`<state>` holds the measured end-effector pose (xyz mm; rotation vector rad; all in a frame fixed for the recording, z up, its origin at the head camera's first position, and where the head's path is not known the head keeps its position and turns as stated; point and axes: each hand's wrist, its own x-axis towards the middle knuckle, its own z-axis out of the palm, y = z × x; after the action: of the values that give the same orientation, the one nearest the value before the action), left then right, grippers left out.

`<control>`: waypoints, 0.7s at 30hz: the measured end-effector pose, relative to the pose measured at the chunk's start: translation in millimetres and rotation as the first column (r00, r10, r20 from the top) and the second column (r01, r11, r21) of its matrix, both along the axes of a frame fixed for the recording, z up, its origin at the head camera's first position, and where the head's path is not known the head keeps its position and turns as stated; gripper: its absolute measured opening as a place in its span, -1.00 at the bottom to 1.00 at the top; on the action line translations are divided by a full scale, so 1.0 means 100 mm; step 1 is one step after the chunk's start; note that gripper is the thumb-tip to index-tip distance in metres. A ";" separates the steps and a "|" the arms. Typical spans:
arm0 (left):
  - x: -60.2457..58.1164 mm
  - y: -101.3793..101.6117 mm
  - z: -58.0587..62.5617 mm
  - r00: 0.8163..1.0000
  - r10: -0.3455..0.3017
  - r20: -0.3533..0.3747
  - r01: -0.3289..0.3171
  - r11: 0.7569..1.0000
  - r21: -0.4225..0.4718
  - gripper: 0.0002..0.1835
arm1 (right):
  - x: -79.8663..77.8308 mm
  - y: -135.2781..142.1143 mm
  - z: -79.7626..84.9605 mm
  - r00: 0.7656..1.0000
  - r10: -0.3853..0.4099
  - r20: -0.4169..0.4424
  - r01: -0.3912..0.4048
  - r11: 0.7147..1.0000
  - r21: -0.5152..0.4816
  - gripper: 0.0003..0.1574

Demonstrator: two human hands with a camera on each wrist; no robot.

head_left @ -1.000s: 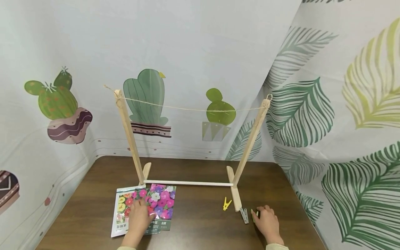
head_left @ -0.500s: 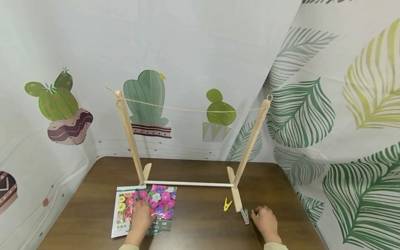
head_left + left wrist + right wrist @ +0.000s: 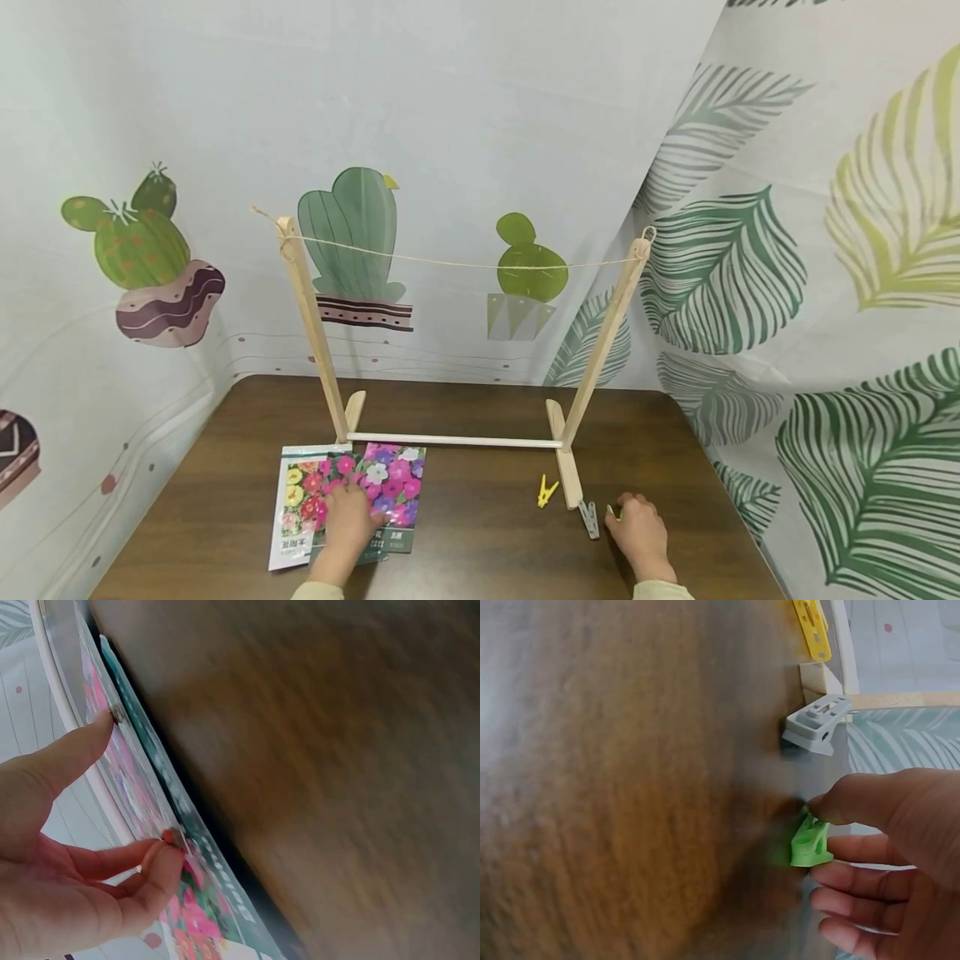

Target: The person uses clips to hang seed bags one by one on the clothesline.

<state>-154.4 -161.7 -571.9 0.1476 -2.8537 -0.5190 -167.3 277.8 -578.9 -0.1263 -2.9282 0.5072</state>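
My left hand (image 3: 348,521) rests on several overlapping flower-picture packets. At the left lies a white-edged packet (image 3: 292,533); at the right, one with pink and purple flowers (image 3: 397,487). A darker packet (image 3: 342,464) lies between them, partly under the hand. In the left wrist view, thumb (image 3: 97,735) and fingertips (image 3: 169,859) touch the packets, spread well apart. My right hand (image 3: 641,533) pinches a green clothespin (image 3: 810,844) on the table between thumb and index finger; the other fingers lie loosely beside it. Close to that hand lies a grey clothespin (image 3: 588,521), with a yellow clothespin (image 3: 546,492) farther left.
A wooden stand rises behind the packets, with a left post (image 3: 309,329), a right post (image 3: 607,342) and a low white crossbar (image 3: 457,440). A thin string (image 3: 442,262) spans the post tops. Patterned cloth (image 3: 450,100) hangs behind the brown table (image 3: 465,517).
My left hand has slid slightly right over the packets. The right hand has shifted a little left about the green clothespin.
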 end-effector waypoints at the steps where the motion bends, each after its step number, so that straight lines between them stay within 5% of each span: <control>1: 0.00 0.02 0.00 1.000 0.013 0.008 -0.013 1.000 0.006 -0.29 | 0.00 0.00 0.01 1.000 -0.003 0.005 0.003 1.000 -0.001 -0.65; 6: -0.03 0.09 0.03 0.990 0.104 0.093 -0.109 0.992 0.059 -0.18 | 0.01 0.00 0.07 0.999 -0.002 0.039 0.003 1.000 -0.007 -0.62; 12: -0.06 0.09 0.05 0.976 0.140 0.166 -0.156 0.984 0.088 -0.07 | 0.00 0.00 0.09 0.996 -0.028 0.079 0.030 0.999 -0.022 -0.62; 16: -0.07 0.07 0.05 0.975 0.146 0.168 -0.165 0.981 0.100 0.02 | -0.02 0.01 0.08 0.995 -0.026 0.095 0.028 0.999 -0.020 -0.62; 21: -0.05 0.04 0.05 0.992 0.105 0.071 -0.111 0.990 0.082 -0.06 | -0.04 0.02 0.08 0.995 -0.003 0.100 0.006 1.000 -0.029 -0.67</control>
<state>-159.3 -158.0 -567.0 0.3386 -2.8686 -0.6260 -171.0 280.1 -571.2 -0.1670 -3.0173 0.5595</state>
